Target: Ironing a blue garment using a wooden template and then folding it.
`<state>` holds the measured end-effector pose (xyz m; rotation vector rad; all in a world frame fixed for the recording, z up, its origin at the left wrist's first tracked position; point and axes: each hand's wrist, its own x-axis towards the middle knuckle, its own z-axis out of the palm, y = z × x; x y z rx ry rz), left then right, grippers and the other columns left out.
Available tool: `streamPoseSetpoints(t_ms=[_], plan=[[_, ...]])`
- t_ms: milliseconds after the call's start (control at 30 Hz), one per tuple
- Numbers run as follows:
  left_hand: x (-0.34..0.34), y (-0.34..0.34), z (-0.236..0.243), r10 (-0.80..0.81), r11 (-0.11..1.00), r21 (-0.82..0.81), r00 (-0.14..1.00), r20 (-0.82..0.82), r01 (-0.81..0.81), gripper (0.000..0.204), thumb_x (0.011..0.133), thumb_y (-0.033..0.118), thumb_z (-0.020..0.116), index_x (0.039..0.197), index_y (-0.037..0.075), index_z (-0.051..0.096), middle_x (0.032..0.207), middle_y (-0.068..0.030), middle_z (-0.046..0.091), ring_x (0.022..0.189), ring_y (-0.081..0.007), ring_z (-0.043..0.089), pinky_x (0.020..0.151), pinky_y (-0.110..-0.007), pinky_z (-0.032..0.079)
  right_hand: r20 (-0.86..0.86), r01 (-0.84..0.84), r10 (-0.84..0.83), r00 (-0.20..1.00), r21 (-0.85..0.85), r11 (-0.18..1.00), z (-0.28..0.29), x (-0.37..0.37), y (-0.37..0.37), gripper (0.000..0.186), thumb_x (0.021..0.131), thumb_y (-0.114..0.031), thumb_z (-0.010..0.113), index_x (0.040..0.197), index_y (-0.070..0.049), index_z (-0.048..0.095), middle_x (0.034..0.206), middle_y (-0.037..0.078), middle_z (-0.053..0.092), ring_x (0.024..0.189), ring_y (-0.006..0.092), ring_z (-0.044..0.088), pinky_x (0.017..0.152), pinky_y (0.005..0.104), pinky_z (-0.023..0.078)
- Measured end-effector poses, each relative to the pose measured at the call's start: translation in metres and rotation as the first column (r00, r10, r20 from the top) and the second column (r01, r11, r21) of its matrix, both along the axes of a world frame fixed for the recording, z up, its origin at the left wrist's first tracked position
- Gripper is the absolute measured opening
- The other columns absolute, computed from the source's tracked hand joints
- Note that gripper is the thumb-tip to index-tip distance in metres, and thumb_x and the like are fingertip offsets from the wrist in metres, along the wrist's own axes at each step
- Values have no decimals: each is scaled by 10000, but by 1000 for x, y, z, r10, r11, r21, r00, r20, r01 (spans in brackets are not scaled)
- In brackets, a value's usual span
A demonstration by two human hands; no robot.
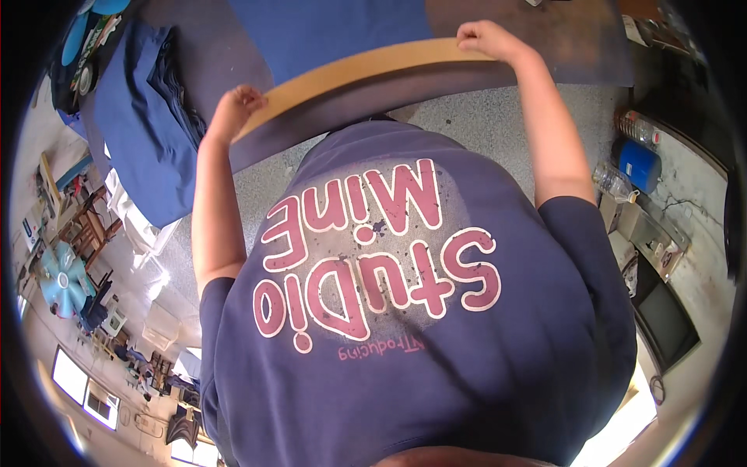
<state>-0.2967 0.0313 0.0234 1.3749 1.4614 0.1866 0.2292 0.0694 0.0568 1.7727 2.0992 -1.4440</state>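
Observation:
A long, narrow tan strip [350, 68] stretches in a curve across the dark-covered worktable [520, 19]. My left hand [237, 113] pinches it at the left end, with bent fingertips. At the right end, my right hand [484, 41] grips it between thumb and fingers. Behind the strip lies a flat piece of blue fabric [338, 23]. Just left of my left hand, a folded pile of darker blue fabric [148, 132] hangs over the near edge of the table.
My torso in a navy printed shirt fills the lower middle. At right are plastic bottles [615, 179] and a blue container [636, 166]. At far left are a light-blue fan [62, 280], chairs and clutter. Assorted items [85, 62] crowd the table's left end.

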Motion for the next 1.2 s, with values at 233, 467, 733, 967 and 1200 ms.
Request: streamPoseSetpoints(t_ms=[233, 467, 733, 967, 1200], plan=[[14, 64, -11, -264, 943, 85, 879, -397, 322, 274, 785, 244, 683, 955, 29, 687, 916, -144, 679, 864, -267, 646, 794, -356, 488, 198, -130, 137, 971, -51, 990, -24, -9, 45, 216, 784, -187, 610, 952, -80, 692, 929, 128, 693, 917, 220, 651, 805, 369, 508], [23, 67, -22, -312, 921, 33, 787, -532, 388, 339, 763, 307, 660, 983, 51, 690, 1002, -138, 680, 970, -306, 635, 858, -378, 482, 471, -174, 121, 874, 71, 982, -27, -18, 40, 261, 771, -251, 640, 988, -118, 699, 1061, 137, 672, 1027, 321, 623, 890, 421, 486], [24, 66, -21, -353, 901, -16, 714, -604, 433, 313, 757, 303, 641, 956, 66, 689, 980, -141, 681, 955, -304, 639, 838, -383, 488, 552, -276, 203, 809, 52, 960, -37, -25, 44, 281, 773, -242, 648, 1023, -121, 690, 1070, 133, 670, 1050, 309, 619, 898, 425, 479], [29, 63, -19, -327, 896, 52, 734, -596, 441, 301, 760, 307, 650, 931, 63, 695, 941, -145, 682, 930, -307, 643, 811, -397, 490, 539, -192, 125, 833, 70, 979, -25, -23, 38, 270, 770, -225, 633, 1009, -115, 692, 1065, 133, 672, 1040, 303, 625, 888, 423, 483], [21, 62, -20, -332, 894, 60, 747, -576, 444, 321, 762, 308, 667, 905, 21, 679, 902, -164, 680, 875, -329, 645, 778, -394, 485, 537, -225, 152, 830, 74, 971, -24, -34, 40, 268, 761, -166, 600, 1004, -105, 696, 1042, 144, 676, 1023, 305, 632, 882, 419, 487]])
